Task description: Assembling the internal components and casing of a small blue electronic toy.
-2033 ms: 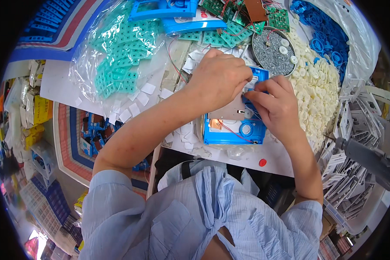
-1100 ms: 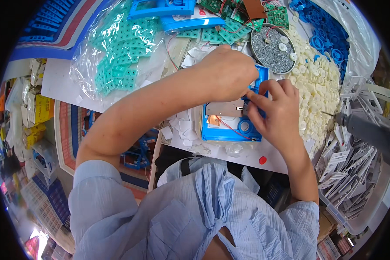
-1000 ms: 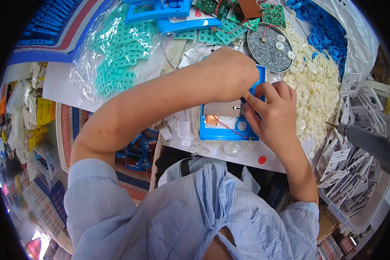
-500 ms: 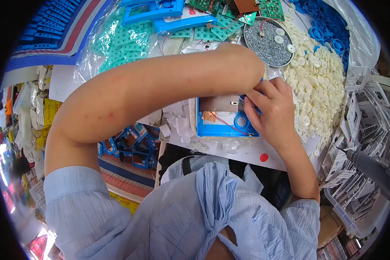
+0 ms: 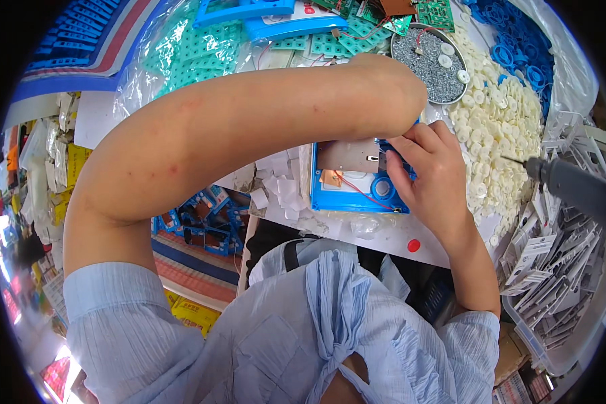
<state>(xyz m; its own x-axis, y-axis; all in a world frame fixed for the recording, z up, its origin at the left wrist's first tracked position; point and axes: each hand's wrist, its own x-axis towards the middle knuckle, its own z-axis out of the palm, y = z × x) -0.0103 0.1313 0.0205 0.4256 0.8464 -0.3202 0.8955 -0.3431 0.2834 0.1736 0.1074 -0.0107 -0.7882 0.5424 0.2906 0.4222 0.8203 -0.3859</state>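
Observation:
An open blue plastic case lies in front of me, with a brown board, a red wire and a round blue ring inside. My left arm reaches across the case. My left hand bends down at its far right corner, its fingers hidden behind the wrist. My right hand is at the case's right side, fingers curled and closed, the thumb over the inside near the ring. What those fingertips hold is hidden by the left hand.
A round tin of small screws stands beyond my hands. Heaped cream discs spread rightward, near an electric screwdriver and a bin of white plastic parts. Teal pads and green circuit boards lie at the back.
The electric screwdriver at the right has moved away from me, toward the far side. My view has shifted slightly, while both hands stay at the case's right side.

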